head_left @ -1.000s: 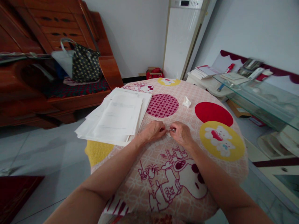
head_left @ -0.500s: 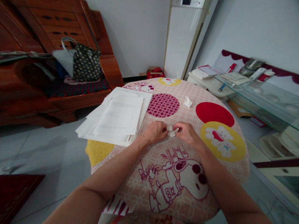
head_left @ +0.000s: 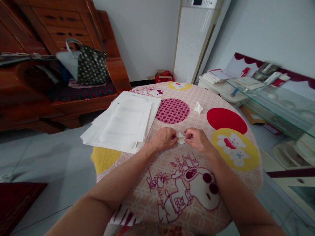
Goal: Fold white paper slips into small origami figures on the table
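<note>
A small piece of folded white paper lies between my hands, low over the middle of the round table. My left hand pinches its left edge with thumb and forefinger. On the opposite edge, my right hand has its fingers closed in a pinch. The fingertips cover both ends of the paper. Farther back on the tablecloth stands a second small folded paper shape, apart from my hands.
Left of my hands is a stack of white printed sheets. A glass shelf holding odds and ends stands beyond the table's right edge. A wooden sofa with a dark patterned bag is at the back left.
The folded paper between my fingers looks flatter and its inner creases show less. Both hands keep nearly the same place.
</note>
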Motion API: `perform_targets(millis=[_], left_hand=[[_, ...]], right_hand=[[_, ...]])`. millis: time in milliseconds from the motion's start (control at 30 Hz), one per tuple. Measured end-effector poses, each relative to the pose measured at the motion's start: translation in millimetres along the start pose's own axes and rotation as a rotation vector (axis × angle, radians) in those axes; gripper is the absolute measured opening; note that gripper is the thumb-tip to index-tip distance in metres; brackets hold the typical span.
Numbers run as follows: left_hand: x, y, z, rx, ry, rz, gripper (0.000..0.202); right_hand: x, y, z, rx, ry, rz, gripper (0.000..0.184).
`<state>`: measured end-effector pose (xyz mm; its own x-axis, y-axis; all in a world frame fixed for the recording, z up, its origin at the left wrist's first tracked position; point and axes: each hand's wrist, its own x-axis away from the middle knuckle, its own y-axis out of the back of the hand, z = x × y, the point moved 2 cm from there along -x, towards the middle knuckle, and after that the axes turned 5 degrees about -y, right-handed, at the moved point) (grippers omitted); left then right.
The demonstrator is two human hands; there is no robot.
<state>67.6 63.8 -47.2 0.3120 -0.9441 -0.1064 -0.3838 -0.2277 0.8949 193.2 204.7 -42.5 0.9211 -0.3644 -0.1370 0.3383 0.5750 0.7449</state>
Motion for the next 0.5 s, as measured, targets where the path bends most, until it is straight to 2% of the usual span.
perform_targets(millis=[133,333,500], left_hand=[[0,-0.4,1,-0.003,0.001,-0.005,0.020],[0,1.0,0,-0.003,-0.006,0.000,0.019],[0,3.4,-2,-0.013,0.008,0.007,0.019]], right_hand=[[0,3,0,0.030,-0.015,0.013,0.014],[3,11,-2,0.256,0.088,0.029,0.006],[5,18,-4,0.294,0.077,0.141,0.008]])
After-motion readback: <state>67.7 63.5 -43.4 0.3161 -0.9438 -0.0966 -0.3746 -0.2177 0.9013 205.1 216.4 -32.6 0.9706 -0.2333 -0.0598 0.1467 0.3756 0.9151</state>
